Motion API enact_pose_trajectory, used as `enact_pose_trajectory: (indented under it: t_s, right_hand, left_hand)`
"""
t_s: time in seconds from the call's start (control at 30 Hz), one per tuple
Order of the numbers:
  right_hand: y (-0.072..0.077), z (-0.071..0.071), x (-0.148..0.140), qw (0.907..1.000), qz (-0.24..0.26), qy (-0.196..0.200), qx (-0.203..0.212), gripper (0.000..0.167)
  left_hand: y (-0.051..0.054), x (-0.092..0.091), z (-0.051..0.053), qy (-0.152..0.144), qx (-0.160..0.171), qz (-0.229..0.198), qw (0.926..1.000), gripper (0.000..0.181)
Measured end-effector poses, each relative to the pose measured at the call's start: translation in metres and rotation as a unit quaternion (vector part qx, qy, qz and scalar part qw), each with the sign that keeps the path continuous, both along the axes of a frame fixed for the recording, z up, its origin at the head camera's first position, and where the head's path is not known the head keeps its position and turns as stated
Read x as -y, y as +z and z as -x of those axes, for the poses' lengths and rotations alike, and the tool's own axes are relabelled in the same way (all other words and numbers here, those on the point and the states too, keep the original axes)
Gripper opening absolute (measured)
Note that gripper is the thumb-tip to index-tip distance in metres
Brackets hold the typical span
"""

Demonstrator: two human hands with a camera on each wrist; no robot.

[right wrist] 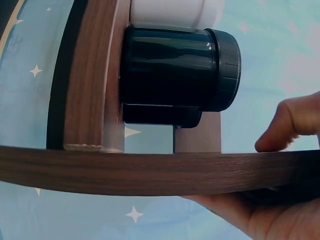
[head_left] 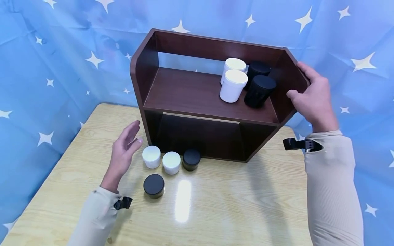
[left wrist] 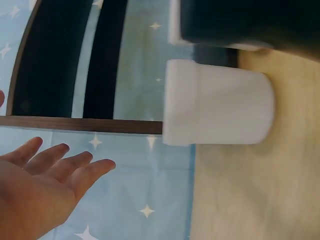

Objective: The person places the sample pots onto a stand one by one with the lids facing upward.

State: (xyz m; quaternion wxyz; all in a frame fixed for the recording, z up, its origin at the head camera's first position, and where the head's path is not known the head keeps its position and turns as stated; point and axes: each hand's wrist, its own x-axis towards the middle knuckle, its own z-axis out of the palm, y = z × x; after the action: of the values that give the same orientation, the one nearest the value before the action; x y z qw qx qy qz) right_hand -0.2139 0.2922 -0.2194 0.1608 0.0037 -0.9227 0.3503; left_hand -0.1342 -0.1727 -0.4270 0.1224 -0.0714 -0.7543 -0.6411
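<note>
On the pale wood-grain table (head_left: 227, 205), two short white cylindrical jars (head_left: 171, 163) and two short black cylindrical jars (head_left: 154, 185) stand before a dark brown wooden two-tier shelf (head_left: 197, 95), whose upper level bears two taller white jars (head_left: 233, 87) and two taller black jars (head_left: 259, 92). Right hand (head_left: 315, 97) grips the shelf's right side; left hand (head_left: 123, 153), loosely open, holds nothing near the short white jars. Step in hand looks like steadying the shelf; next move probably wants the left fingers round a short jar.

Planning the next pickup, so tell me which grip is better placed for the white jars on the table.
Left, probably: the left grip is open and empty, close to the white jars. The right grip holds the side of the shelf, farther from them.
</note>
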Motion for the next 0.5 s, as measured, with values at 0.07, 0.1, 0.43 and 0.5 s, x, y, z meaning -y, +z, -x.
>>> enact_pose_trajectory:
  t_s: [0.07,0.1,0.43,0.5]
  right_hand:
    - [-0.001,0.000,0.000,1.0000,0.002,-0.003,0.001,0.073]
    - [-0.002,0.000,0.000,1.0000,0.003,-0.004,0.002,0.073]
    - [0.000,0.000,0.000,0.9999,0.013,0.003,0.009,0.074]
    - [0.001,0.000,0.001,0.9999,0.009,0.005,0.014,0.074]
  left_hand:
    - [-0.008,0.001,-0.003,-0.003,0.003,0.037,0.9993,0.058]
    - [-0.012,0.001,-0.004,-0.004,0.007,0.055,0.9984,0.059]
    - [-0.044,0.003,-0.003,-0.011,0.076,0.109,0.9911,0.061]
    - [-0.050,0.004,-0.002,-0.011,0.087,0.112,0.9898,0.061]
